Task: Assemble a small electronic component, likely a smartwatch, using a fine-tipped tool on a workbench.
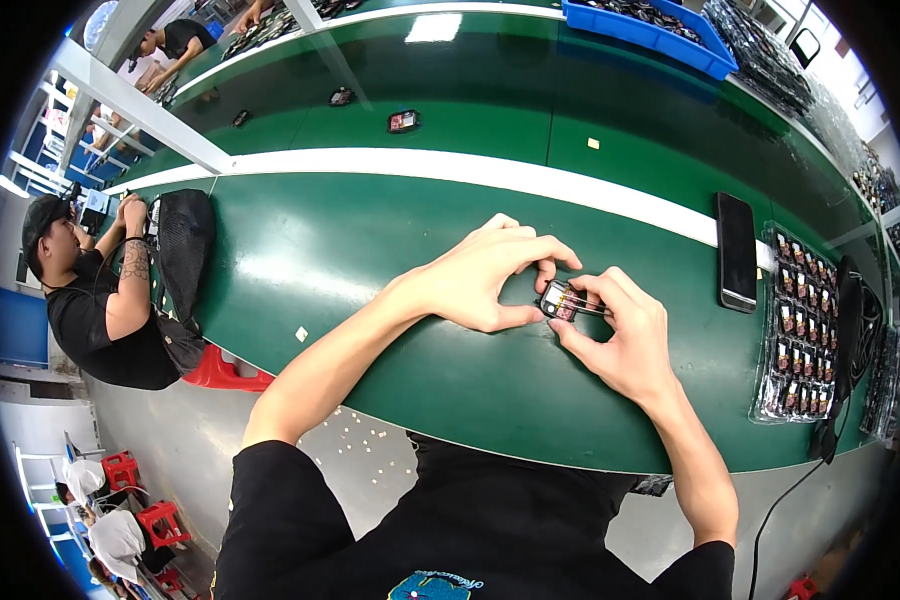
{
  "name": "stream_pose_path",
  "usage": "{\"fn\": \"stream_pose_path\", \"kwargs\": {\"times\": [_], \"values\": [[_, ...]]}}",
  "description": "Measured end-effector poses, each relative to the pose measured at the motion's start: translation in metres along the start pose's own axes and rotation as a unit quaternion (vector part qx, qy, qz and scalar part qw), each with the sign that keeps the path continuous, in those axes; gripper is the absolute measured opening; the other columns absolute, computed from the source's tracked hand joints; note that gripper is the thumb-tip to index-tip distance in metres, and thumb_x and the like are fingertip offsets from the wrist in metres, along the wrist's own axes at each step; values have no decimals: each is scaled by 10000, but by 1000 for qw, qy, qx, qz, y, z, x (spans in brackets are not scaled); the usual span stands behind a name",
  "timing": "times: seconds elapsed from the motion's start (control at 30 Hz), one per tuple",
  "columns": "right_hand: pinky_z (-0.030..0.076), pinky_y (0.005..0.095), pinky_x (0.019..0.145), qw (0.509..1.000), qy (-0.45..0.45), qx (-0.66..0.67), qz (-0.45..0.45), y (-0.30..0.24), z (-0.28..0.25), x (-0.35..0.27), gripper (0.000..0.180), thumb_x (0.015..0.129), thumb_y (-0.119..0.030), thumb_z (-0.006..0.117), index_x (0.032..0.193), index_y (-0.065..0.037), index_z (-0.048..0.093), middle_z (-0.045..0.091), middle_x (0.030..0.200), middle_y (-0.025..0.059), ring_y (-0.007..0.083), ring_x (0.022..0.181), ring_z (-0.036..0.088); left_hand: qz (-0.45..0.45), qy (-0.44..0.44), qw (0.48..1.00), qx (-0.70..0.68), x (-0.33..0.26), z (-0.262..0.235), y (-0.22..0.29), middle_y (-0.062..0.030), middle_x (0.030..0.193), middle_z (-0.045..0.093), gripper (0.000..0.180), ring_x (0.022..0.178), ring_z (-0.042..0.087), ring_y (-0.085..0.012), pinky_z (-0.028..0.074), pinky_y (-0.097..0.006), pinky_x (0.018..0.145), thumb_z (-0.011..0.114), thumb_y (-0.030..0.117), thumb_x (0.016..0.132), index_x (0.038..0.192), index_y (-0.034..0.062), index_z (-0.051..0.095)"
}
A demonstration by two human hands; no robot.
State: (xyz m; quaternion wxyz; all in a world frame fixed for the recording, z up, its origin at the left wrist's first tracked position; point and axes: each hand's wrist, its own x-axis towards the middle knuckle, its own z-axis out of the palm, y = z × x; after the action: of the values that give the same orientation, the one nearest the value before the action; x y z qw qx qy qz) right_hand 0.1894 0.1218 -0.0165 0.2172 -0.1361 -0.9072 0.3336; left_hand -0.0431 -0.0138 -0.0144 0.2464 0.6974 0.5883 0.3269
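Note:
A small black-framed electronic module (560, 301) with a pale, reddish inside is held just above the green table, between my two hands. My left hand (490, 275) curves around its left side, thumb and fingertips closed on its edge. From the right, my right hand (625, 325) grips the same module, with the thumb at its lower edge and the fingers curled above. Thin dark lines run from the module under the right fingers; whether they are wires or tool prongs, I cannot tell.
To the right lie a black phone (736, 250), a clear tray (762, 400) of similar modules and a black cable (858, 320). Beyond the white rail (420, 163), loose modules (403, 121) sit on green surface, with a blue bin (660, 40) behind. A co-worker (110, 300) sits left, beside a black bag (183, 240).

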Motion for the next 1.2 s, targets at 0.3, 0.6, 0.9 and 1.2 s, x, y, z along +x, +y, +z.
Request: {"fn": "stream_pose_path", "kwargs": {"times": [0.3,0.6,0.9,1.2], "values": [[602,447,718,1000,5,-7,11,3,-13,-9,459,745,-300,901,1069,-58,685,684,983,95,303,833,756,-9,5,1000,-16,8,-2,4,22,1031,738,540,900,578,-169,434,-377,1037,892,99,813,1343,125,792],[578,396,667,979,178,-77,54,1,-92,-85,410,755,-287,928,1036,-74,719,669,935,59,247,745,710,6,216,965,150,13,-19,-18,-125,1273,724,345,1217,695,-310,512,-405,1112,845,41,922,1257,36,759],[518,372,686,873,316,-261,263,41,-175,-190,411,785,-242,980,1038,-27,737,598,842,66,211,740,604,-233,265,854,381,14,-114,-120,-132,1411,719,452,1367,653,-362,527,-497,1123,730,327,1092,1490,122,665],[361,233,605,882,372,7,290,31,-160,-206,352,899,-162,985,878,-51,651,582,820,-76,8,723,432,-149,271,877,368,11,-102,-138,-153,1314,732,319,1247,701,-388,560,-483,1070,636,215,1161,1430,49,678]]}}
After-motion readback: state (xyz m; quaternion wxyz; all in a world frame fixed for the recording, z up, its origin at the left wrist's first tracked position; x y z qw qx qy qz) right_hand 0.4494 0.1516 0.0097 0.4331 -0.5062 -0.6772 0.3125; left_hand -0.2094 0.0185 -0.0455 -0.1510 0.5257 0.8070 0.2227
